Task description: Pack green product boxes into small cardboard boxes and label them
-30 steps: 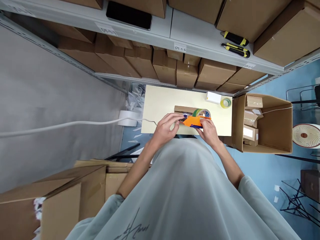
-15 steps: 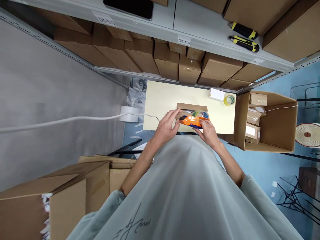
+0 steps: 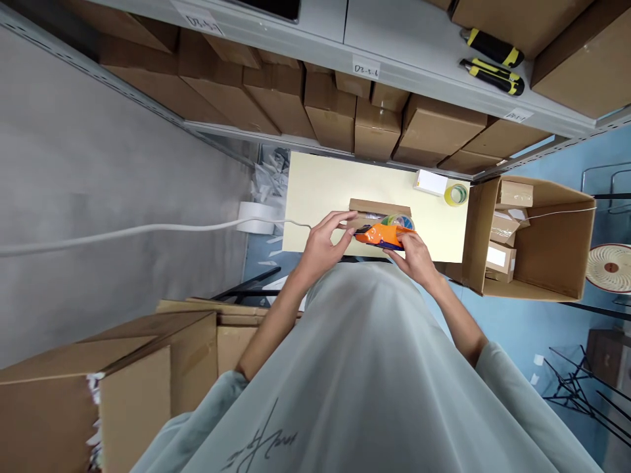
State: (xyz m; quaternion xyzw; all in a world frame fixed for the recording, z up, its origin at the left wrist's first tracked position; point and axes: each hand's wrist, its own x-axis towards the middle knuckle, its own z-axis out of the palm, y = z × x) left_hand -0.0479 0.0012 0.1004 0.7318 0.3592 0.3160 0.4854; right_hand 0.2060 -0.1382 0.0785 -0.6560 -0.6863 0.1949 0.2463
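Note:
My right hand (image 3: pixel 415 256) grips an orange and dark-blue tape dispenser (image 3: pixel 377 234) over the near side of a small cardboard box (image 3: pixel 379 207). Behind its orange body shows a tape roll (image 3: pixel 396 221) with a green and blue core. At the box's left end, my left hand (image 3: pixel 325 242) has its thumb and fingers apart, the fingertips close to the cardboard and the thumb near the dispenser's front. Whether those fingertips touch tape is too small to make out. The dispenser and my hands hide much of the box.
On the pale table (image 3: pixel 315 184) lie a small white box (image 3: pixel 430 182) and a tape roll (image 3: pixel 456 194). An open carton (image 3: pixel 557 263) holding small boxes stands at the right. Above hangs a shelf (image 3: pixel 404 79) with boxes and two utility knives (image 3: pixel 493 62). A white cable (image 3: pixel 148 228) crosses from the left.
The dispenser has tilted slightly and stays over the box in my right hand. My left hand remains at the box's left end. The whole view has shifted a little.

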